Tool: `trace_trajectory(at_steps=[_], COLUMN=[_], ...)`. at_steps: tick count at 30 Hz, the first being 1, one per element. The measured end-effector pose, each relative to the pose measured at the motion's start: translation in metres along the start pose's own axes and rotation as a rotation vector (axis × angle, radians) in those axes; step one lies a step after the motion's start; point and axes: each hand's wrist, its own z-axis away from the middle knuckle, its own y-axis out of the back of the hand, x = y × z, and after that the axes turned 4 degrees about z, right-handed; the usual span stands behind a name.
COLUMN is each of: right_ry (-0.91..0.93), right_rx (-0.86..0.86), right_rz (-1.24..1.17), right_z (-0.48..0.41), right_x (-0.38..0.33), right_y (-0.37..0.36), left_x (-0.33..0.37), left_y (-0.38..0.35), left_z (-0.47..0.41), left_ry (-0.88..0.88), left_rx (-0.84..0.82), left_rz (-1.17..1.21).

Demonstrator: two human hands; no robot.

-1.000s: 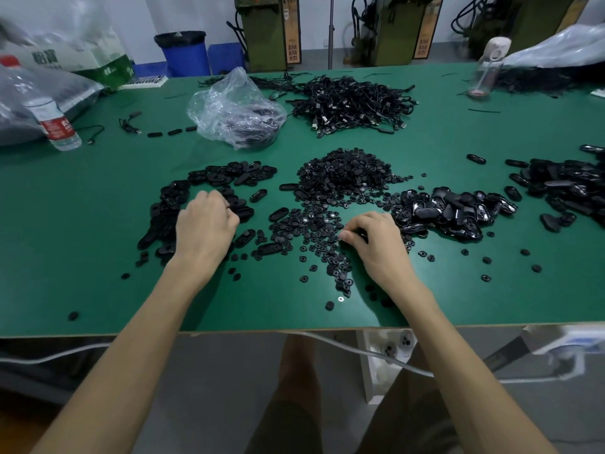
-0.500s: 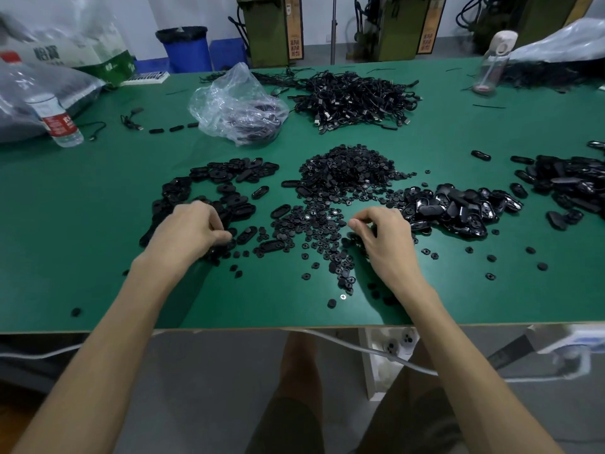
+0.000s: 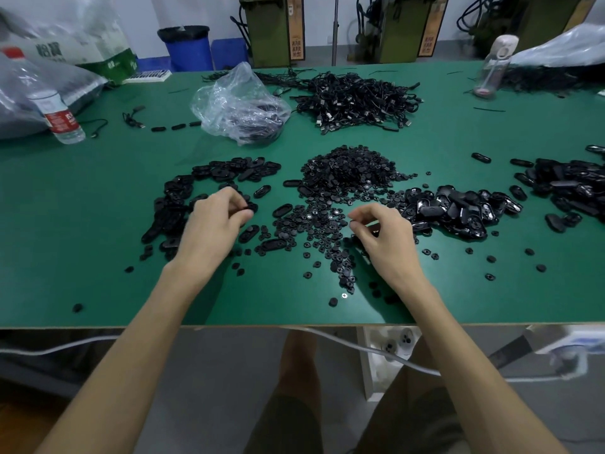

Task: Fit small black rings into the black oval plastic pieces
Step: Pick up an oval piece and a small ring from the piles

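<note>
A heap of small black rings (image 3: 350,168) lies mid-table and spreads toward me. Left of it is a curved scatter of matte black oval pieces (image 3: 176,198). A glossy pile of oval pieces (image 3: 451,208) lies to the right. My left hand (image 3: 212,224) hovers at the inner edge of the left scatter, thumb and fingers pinched on one black oval piece (image 3: 245,209). My right hand (image 3: 386,237) is over the near rings, its thumb and forefinger pinched on a small black ring (image 3: 353,221), which is mostly hidden.
The green table (image 3: 98,273) ends at a front edge just below my wrists. Farther back are a crumpled plastic bag (image 3: 239,106) and a tangle of black cables (image 3: 353,99). A water bottle (image 3: 55,109) stands far left, a clear bottle (image 3: 494,67) far right, and more black pieces (image 3: 569,188) lie at the right edge.
My left hand has come off the oval scatter and moved right with a piece pinched. My right hand's fingers have lifted from the rings and closed into a pinch.
</note>
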Motion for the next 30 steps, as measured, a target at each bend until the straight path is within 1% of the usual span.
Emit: trace_trajectory(at_steps=[2, 4, 6, 10, 12, 14, 17, 22, 25, 30], right_ry=[-0.010, -0.006, -0.004, 0.007, 0.019, 0.025, 0.025, 0.006, -0.020, -0.089], right_rx=[0.003, 0.016, 0.024, 0.048, 0.063, 0.079, 0.099, 0.088, 0.075, 0.109], right_rz=[-0.022, -0.042, -0.046, -0.020, -0.002, 0.012, 0.018, 0.010, -0.011, -0.133], right_z=[0.000, 0.000, 0.000, 0.001, 0.000, 0.000, 0.000, 0.000, 0.000, 0.001], right_x=[-0.001, -0.002, -0.004, -0.004, -0.004, -0.003, -0.004, -0.004, -0.005, -0.004], right_y=[0.001, 0.002, 0.002, 0.003, 0.004, 0.004, 0.005, 0.005, 0.006, 0.008], left_x=[0.014, 0.028, 0.042, 0.062, 0.066, 0.068, 0.069, 0.068, 0.068, 0.068], left_y=[-0.009, -0.023, -0.041, -0.072, -0.079, -0.084, -0.091, -0.097, -0.102, -0.108], left_z=[0.001, 0.003, 0.004, 0.001, -0.003, -0.005, -0.006, -0.006, -0.004, 0.001], left_ry=[-0.005, 0.003, 0.060, 0.220, 0.247, 0.225, 0.213, 0.267, 0.206, 0.088], left_rx=[-0.079, -0.203, -0.303, -0.369, -0.401, -0.407, -0.340, -0.263, -0.245, -0.183], left_rz=[0.256, 0.517, 0.731, 0.962, 1.005, 0.969, 0.937, 0.954, 0.931, 0.983])
